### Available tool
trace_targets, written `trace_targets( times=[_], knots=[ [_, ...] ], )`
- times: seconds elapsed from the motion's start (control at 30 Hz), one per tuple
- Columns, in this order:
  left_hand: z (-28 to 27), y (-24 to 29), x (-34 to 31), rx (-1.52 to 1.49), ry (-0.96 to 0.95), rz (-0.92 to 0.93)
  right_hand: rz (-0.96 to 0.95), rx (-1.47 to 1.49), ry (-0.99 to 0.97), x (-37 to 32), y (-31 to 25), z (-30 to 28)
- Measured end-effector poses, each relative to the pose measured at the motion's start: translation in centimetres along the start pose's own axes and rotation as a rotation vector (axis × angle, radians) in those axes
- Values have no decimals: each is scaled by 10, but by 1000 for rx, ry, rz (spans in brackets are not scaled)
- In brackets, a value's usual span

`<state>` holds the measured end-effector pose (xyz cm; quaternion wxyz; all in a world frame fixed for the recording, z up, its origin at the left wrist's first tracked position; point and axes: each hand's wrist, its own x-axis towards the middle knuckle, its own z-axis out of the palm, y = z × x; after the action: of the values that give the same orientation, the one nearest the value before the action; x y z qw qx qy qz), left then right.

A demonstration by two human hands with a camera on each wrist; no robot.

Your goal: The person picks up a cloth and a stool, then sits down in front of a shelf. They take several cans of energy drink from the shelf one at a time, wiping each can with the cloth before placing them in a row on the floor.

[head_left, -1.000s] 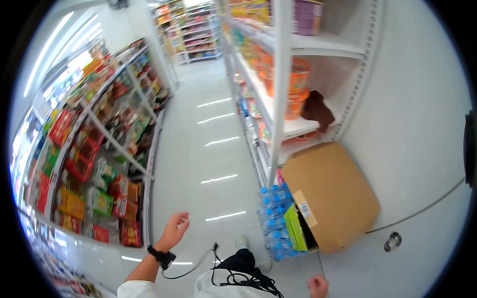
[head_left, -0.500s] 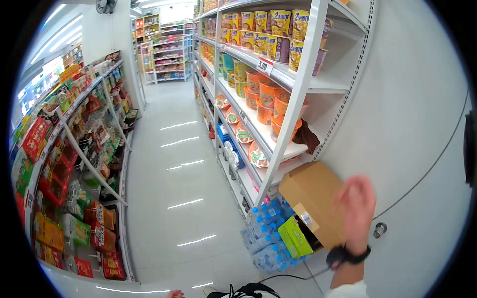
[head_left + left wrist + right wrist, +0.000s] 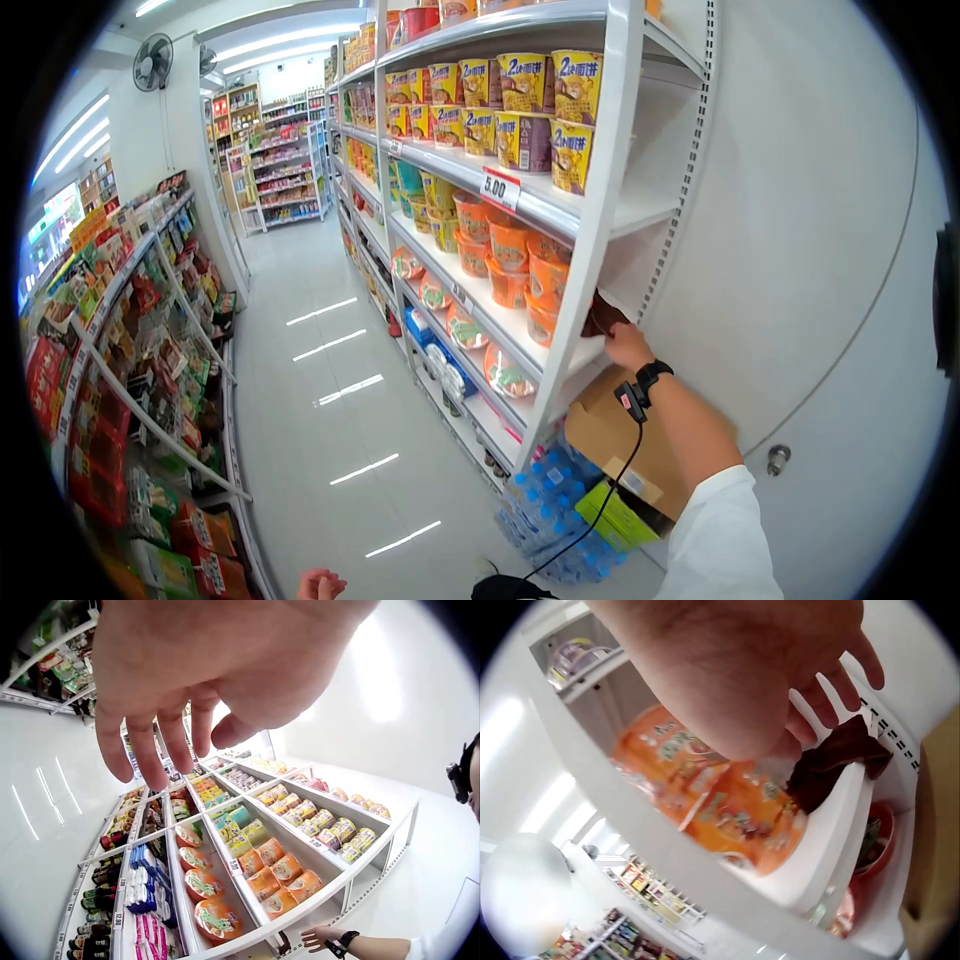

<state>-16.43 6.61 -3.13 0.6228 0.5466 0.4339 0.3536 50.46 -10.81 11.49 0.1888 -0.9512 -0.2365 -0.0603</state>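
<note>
My right hand [image 3: 628,345] reaches to the end of the shelf rack, right by a crumpled dark brown cloth [image 3: 602,315]. The right wrist view shows the cloth [image 3: 829,765] lying over the shelf's edge, with the fingers of the right hand [image 3: 757,675] extended above it. Orange instant noodle tubs [image 3: 742,817] stand stacked beside the cloth. Low at the bottom of the head view is my left hand [image 3: 320,585], holding nothing. Its fingers hang loosely bent in the left wrist view, where the hand [image 3: 202,675] overlaps the shelves.
Below my right arm, a cardboard box [image 3: 600,420] leans by packs of water bottles [image 3: 545,500] and a green box [image 3: 615,515]. A white shelf post [image 3: 585,250] rises left of the right hand. A door knob [image 3: 778,459] sticks out at right.
My right hand has risen from low by my side, passed in front of the cardboard box, and come to the brown cloth. The head view has turned toward the shelves; the left hand stays low.
</note>
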Motion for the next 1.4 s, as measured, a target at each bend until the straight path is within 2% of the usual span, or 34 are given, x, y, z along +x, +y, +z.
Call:
trace_targets(
  times=[0.03,0.1,0.13,0.2,0.27,0.3,0.37,0.47,0.53,0.6,0.63,0.67,0.73,0.8,0.87,0.9,0.97,1.0,1.03,1.07,1.13,1.2,1.27,1.33,1.4],
  knots=[
    [-14,38,28,77,2,32,88,0,-19,11,-12,24],
    [4,80,69,109,16,49,81,21,18,54,-30,47],
    [26,52,59,59,10,-2,46,-18,37,48,-14,35],
    [33,69,73,107,23,-46,-11,-102,-38,59,-17,52],
    [40,54,85,78,14,-32,-60,-196,-39,76,-7,59],
    [40,57,93,79,10,-39,-42,-187,-87,82,-5,69],
    [49,59,103,79,-12,-36,-61,-211,-100,79,-9,53],
    [64,62,115,83,-58,-41,5,-261,-145,81,1,47],
    [66,61,122,84,-81,-39,46,-194,-67,75,2,18],
    [68,49,122,37,-100,-27,96,-68,77,66,5,-13],
    [67,53,124,41,-100,-26,45,-62,210,64,7,-6],
    [67,55,123,47,-110,-19,46,-66,209,61,11,-12],
    [62,59,122,42,-119,-12,152,-3,158,35,-13,-71],
    [49,41,103,15,-158,-12,199,114,-61,-46,-92,-161],
    [41,51,106,3,-163,6,200,192,31,-75,-102,-170],
    [29,41,87,-35,-140,1,50,111,140,-95,-103,-167],
    [18,51,83,-65,-108,3,-44,121,267,-143,-131,-183],
    [8,47,77,-110,-63,-2,-47,184,256,-181,-171,-202],
    [1,46,89,-200,-57,3,-83,225,223,-203,-182,-202],
    [-14,45,82,-179,-85,24,-140,270,177,-226,-189,-191],
    [-45,54,55,-179,-121,76,-370,-11,97,-272,-219,-161],
    [-79,55,33,-227,-164,147,-433,98,-208,-320,-282,-134],
    [-118,74,2,-186,-169,223,-889,332,-205,-363,-332,-92],
    [-163,102,-35,-115,-83,257,-1069,376,-438,-425,-392,-55],
    [-205,113,-66,170,-55,581,-1333,538,-623,-492,-442,-25]
  ],
)
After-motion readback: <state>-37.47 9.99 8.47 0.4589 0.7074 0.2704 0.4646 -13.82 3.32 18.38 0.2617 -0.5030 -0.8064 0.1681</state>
